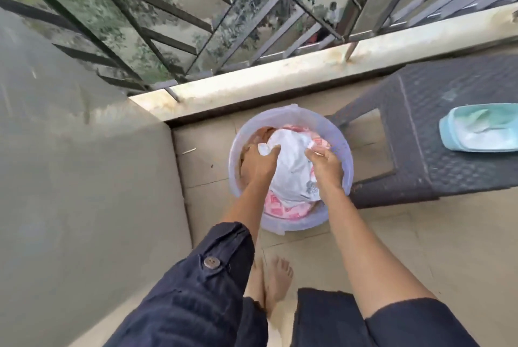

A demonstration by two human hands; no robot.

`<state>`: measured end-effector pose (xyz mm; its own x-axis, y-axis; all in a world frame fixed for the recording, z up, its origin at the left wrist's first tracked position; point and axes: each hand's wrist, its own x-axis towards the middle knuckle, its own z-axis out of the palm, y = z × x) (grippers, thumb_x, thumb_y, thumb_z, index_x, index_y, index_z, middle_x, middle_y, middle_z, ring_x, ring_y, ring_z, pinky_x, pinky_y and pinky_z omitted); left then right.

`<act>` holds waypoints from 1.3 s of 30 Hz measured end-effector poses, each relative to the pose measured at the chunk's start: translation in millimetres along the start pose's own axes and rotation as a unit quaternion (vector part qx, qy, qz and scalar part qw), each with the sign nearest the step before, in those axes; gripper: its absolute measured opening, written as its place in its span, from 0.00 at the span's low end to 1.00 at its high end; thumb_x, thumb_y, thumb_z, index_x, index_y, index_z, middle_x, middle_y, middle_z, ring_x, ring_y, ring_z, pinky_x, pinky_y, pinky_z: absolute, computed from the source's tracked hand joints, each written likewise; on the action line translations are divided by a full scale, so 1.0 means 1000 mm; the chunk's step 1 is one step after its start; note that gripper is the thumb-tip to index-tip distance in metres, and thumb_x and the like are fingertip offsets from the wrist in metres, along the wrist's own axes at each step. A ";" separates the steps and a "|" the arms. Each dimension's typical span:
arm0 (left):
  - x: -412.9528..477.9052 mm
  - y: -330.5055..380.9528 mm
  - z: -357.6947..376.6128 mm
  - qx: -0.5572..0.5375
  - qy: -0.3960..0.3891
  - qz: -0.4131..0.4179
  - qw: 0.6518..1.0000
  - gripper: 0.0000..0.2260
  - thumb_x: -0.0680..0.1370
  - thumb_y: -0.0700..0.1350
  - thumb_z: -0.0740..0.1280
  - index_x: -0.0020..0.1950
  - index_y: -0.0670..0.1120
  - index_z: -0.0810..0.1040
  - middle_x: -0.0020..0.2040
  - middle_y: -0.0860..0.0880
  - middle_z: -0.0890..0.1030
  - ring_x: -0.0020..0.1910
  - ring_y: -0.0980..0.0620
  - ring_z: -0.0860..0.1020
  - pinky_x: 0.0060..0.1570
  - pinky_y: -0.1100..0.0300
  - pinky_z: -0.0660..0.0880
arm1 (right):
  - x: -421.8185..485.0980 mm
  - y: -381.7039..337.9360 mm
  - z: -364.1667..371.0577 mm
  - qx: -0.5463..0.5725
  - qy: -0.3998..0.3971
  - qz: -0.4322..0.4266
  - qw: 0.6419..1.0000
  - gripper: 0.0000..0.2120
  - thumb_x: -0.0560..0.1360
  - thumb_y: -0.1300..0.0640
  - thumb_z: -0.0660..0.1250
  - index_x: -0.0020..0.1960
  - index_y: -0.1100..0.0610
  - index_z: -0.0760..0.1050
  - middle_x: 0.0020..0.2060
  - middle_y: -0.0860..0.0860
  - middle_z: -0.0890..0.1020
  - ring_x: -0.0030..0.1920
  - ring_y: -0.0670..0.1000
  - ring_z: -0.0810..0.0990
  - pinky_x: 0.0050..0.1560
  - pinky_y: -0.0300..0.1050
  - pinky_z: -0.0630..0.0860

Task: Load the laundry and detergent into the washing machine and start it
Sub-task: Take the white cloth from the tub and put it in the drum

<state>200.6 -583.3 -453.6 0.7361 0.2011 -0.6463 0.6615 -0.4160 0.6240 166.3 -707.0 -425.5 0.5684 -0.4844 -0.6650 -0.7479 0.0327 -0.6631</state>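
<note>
A translucent lilac plastic tub point(340, 147) stands on the tiled balcony floor, filled with laundry. On top lies a white garment point(290, 167); pink patterned cloth point(276, 205) and brown cloth point(263, 133) show around it. My left hand point(259, 163) grips the white garment at its upper left corner. My right hand point(326, 165) holds its right edge. Both arms reach straight down into the tub. No washing machine is in view.
A dark woven-pattern plastic stool point(437, 133) stands right of the tub, with a pale blue open container of white powder point(482, 128) on its top. A grey wall point(78, 167) closes the left side. A low parapet point(280, 74) with metal railing runs behind. My bare feet point(276, 279) stand below the tub.
</note>
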 end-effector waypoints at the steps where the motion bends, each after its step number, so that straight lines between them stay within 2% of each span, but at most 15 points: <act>1: 0.007 -0.004 0.006 0.022 -0.004 -0.006 1.000 0.35 0.66 0.63 0.65 0.70 0.50 0.70 0.68 0.48 0.75 0.67 0.46 0.73 0.67 0.48 0.70 | 0.011 0.009 0.006 0.004 -0.005 0.007 1.000 0.25 0.62 0.41 0.69 0.55 0.52 0.78 0.59 0.52 0.77 0.54 0.51 0.77 0.59 0.48 0.74; 4: 0.019 -0.008 0.017 0.053 -0.020 -0.015 0.998 0.32 0.76 0.54 0.67 0.76 0.44 0.61 0.76 0.46 0.63 0.75 0.47 0.62 0.73 0.55 0.58 | 0.051 0.040 0.026 0.009 -0.022 0.014 1.000 0.21 0.73 0.53 0.69 0.64 0.57 0.74 0.61 0.53 0.76 0.59 0.53 0.75 0.59 0.43 0.70; 7: 0.049 -0.033 0.040 0.051 -0.059 -0.066 0.995 0.36 0.77 0.53 0.66 0.78 0.44 0.52 0.78 0.47 0.58 0.77 0.48 0.57 0.71 0.60 0.54 | 0.079 0.066 0.044 0.003 -0.049 0.034 0.998 0.28 0.74 0.52 0.68 0.71 0.54 0.65 0.69 0.52 0.71 0.68 0.53 0.70 0.66 0.45 0.67; 9: 0.063 -0.046 0.057 0.024 -0.071 -0.100 0.992 0.41 0.75 0.55 0.68 0.79 0.46 0.48 0.78 0.44 0.57 0.77 0.44 0.57 0.74 0.53 0.55 | 0.092 0.077 0.055 -0.010 -0.039 0.046 0.998 0.33 0.73 0.48 0.68 0.74 0.53 0.60 0.70 0.54 0.69 0.70 0.54 0.68 0.70 0.47 0.65; 12: 0.071 -0.050 0.069 0.012 -0.036 -0.114 0.993 0.43 0.70 0.57 0.71 0.78 0.48 0.53 0.75 0.44 0.63 0.74 0.42 0.62 0.72 0.46 0.62 | 0.100 0.083 0.063 -0.059 -0.007 0.043 0.997 0.40 0.70 0.42 0.69 0.76 0.51 0.55 0.70 0.55 0.69 0.70 0.57 0.67 0.70 0.49 0.64; 14: 0.063 -0.042 0.064 -0.010 -0.023 -0.097 0.995 0.39 0.71 0.55 0.71 0.76 0.47 0.58 0.73 0.47 0.66 0.72 0.45 0.66 0.69 0.52 0.65 | 0.097 0.078 0.063 -0.040 -0.015 0.051 0.998 0.43 0.68 0.40 0.70 0.76 0.50 0.54 0.72 0.53 0.67 0.70 0.57 0.67 0.70 0.50 0.65; 17: 0.043 -0.025 0.048 0.003 -0.049 -0.061 0.997 0.28 0.77 0.53 0.67 0.74 0.48 0.64 0.72 0.51 0.68 0.71 0.49 0.68 0.60 0.64 0.63 | 0.080 0.061 0.054 0.000 -0.021 0.062 0.998 0.40 0.68 0.42 0.71 0.74 0.54 0.59 0.71 0.53 0.68 0.70 0.55 0.68 0.70 0.49 0.65; 20: 0.019 -0.003 0.030 -0.015 -0.061 -0.017 0.998 0.24 0.77 0.57 0.65 0.71 0.53 0.68 0.65 0.53 0.74 0.63 0.53 0.73 0.54 0.62 0.64 | 0.059 0.040 0.037 0.026 0.005 0.070 0.997 0.41 0.69 0.40 0.70 0.74 0.56 0.59 0.72 0.52 0.65 0.72 0.55 0.64 0.71 0.45 0.62; 22: -0.003 0.020 0.015 -0.038 -0.061 0.000 0.997 0.22 0.77 0.59 0.64 0.69 0.55 0.70 0.58 0.56 0.75 0.55 0.56 0.72 0.53 0.61 0.64 | 0.038 0.017 0.026 0.022 0.015 0.070 0.997 0.49 0.61 0.31 0.69 0.74 0.55 0.60 0.72 0.52 0.66 0.71 0.56 0.66 0.72 0.51 0.63; 25: -0.037 0.057 -0.008 -0.069 -0.058 -0.002 0.996 0.23 0.75 0.64 0.62 0.68 0.58 0.71 0.56 0.56 0.76 0.53 0.54 0.73 0.55 0.58 0.68 | 0.017 -0.008 0.012 0.035 0.012 0.059 0.998 0.55 0.47 0.21 0.65 0.67 0.50 0.71 0.62 0.51 0.78 0.62 0.56 0.76 0.65 0.55 0.71; 27: -0.062 0.081 -0.026 -0.077 -0.046 -0.009 0.996 0.27 0.70 0.70 0.61 0.66 0.61 0.72 0.58 0.56 0.79 0.56 0.52 0.77 0.61 0.54 0.71 | -0.014 -0.040 -0.002 0.043 0.016 0.060 0.997 0.53 0.48 0.21 0.64 0.66 0.51 0.72 0.60 0.50 0.80 0.60 0.56 0.78 0.63 0.55 0.72; 29: -0.092 0.110 -0.049 -0.077 -0.034 -0.016 0.996 0.30 0.67 0.72 0.61 0.66 0.61 0.73 0.61 0.51 0.80 0.58 0.49 0.78 0.61 0.54 0.71 | -0.053 -0.080 -0.017 0.053 0.024 0.051 0.997 0.50 0.54 0.24 0.64 0.67 0.53 0.71 0.61 0.52 0.78 0.61 0.56 0.77 0.65 0.55 0.71; 32: -0.137 0.159 -0.084 -0.086 -0.020 0.022 0.996 0.29 0.74 0.67 0.59 0.68 0.53 0.73 0.66 0.47 0.77 0.64 0.46 0.74 0.60 0.56 0.69 | -0.101 -0.132 -0.035 0.075 0.035 0.021 0.996 0.47 0.58 0.29 0.67 0.67 0.58 0.71 0.62 0.54 0.78 0.63 0.56 0.76 0.65 0.53 0.71; 35: -0.176 0.200 -0.116 -0.092 0.008 0.034 0.995 0.29 0.77 0.65 0.57 0.64 0.42 0.75 0.66 0.42 0.76 0.66 0.43 0.73 0.61 0.56 0.67 | -0.148 -0.182 -0.052 0.083 0.036 -0.005 0.996 0.42 0.63 0.32 0.69 0.66 0.61 0.70 0.63 0.57 0.76 0.63 0.57 0.75 0.65 0.52 0.71; 39: -0.225 0.239 -0.161 -0.119 0.043 0.030 0.992 0.34 0.75 0.66 0.58 0.69 0.39 0.70 0.68 0.42 0.74 0.66 0.41 0.72 0.63 0.52 0.69 | -0.211 -0.238 -0.073 0.061 0.047 -0.061 0.995 0.36 0.68 0.35 0.67 0.65 0.60 0.72 0.63 0.57 0.77 0.63 0.57 0.74 0.60 0.45 0.70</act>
<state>215.7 -585.5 -88.2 0.7785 0.2604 -0.5711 0.6231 -0.2114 0.7531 199.8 -676.3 -102.1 0.6136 -0.5707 -0.5457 -0.6243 0.0725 -0.7778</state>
